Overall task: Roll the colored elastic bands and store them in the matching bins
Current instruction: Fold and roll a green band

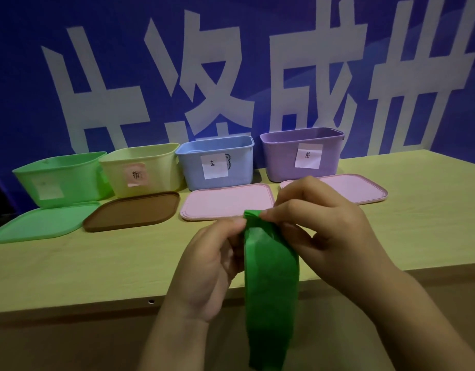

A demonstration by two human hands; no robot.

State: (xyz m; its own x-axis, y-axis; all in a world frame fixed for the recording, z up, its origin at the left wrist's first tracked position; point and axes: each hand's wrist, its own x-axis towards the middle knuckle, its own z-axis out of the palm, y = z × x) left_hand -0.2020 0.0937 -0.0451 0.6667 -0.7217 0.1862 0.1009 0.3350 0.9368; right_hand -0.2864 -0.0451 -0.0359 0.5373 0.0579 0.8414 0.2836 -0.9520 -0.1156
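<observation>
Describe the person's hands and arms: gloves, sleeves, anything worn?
Both bare. The left hand and right hand show no gloves, rings, watch or wristband. Both forearms are uncovered down to the bottom edge of the frame, with no sleeve in view. Fingernails look short and unpainted. No markings visible.

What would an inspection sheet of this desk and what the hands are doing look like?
Surface: wooden table.
Job's things: green band; green bin, yellow bin, blue bin and purple bin open in a row, lids lying in front.
Clutter: nothing seen.
Hands: left hand and right hand pinch the band's top end.
Cables: nothing seen.
Surroundings: blue banner with white characters.
</observation>
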